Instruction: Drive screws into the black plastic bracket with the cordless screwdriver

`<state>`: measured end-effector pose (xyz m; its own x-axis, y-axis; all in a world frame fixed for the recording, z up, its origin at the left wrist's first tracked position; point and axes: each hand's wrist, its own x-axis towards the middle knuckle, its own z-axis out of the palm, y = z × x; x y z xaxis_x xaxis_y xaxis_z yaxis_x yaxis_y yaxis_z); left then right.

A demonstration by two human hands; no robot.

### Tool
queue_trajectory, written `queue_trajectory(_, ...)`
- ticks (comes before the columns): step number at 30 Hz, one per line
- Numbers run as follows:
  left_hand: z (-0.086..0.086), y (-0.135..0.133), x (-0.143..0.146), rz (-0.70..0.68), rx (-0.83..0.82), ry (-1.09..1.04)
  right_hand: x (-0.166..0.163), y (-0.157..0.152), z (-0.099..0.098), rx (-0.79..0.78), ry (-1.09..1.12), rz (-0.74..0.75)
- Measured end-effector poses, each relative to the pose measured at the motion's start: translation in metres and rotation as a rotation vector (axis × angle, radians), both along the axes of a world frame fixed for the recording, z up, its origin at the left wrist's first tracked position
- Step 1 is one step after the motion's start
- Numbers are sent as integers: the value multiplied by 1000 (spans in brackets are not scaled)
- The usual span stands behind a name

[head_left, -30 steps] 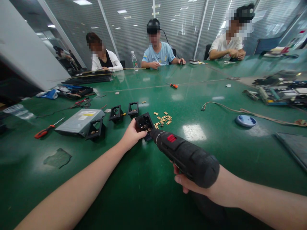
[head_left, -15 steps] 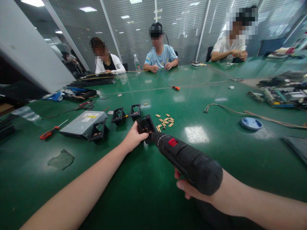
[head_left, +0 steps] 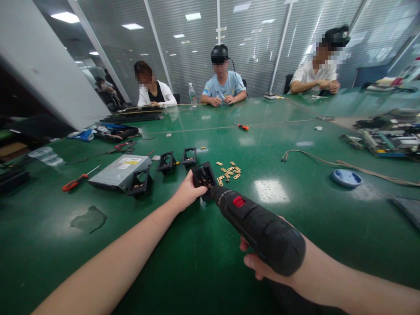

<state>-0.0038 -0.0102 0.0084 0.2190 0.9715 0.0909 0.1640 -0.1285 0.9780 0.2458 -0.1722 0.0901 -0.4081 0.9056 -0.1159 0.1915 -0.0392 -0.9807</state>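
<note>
My left hand (head_left: 189, 191) grips a black plastic socket housing (head_left: 204, 171) by its near left side, thumb on the rim. Wrapped round the handle of a black cordless drill (head_left: 259, 229) with a red switch is my right hand (head_left: 262, 264). The drill's front end points into the housing; its tip is hidden from me. Just beyond the housing lie several small brass plates (head_left: 236, 176). Further black housings (head_left: 189, 157) stand to the left, one (head_left: 139, 181) against a grey disc drive (head_left: 120, 170).
An orange screwdriver (head_left: 75, 183) and a clear plastic cup (head_left: 47, 157) lie at the left. A blue lid (head_left: 346, 178), a cable (head_left: 315, 156) and circuit boards (head_left: 387, 138) are at the right. Three people sit across the green table (head_left: 183, 271), near a water bottle (head_left: 192, 95).
The whole scene sits slightly lower and further right in view, as my head has tilted. Both hands keep their hold, and the drill stays at the housing.
</note>
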Motion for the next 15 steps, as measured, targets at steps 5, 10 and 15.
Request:
queue_trajectory(5,3,-2,2,7,-15,0,0,0,1,-34,27,9)
queue_trajectory(10,4,-2,2,12,-33,-15,4,4,-11,-26,74,99)
queue_trajectory(15,1,-1,0,13,-27,-4,10,18,-50,-336,261,363)
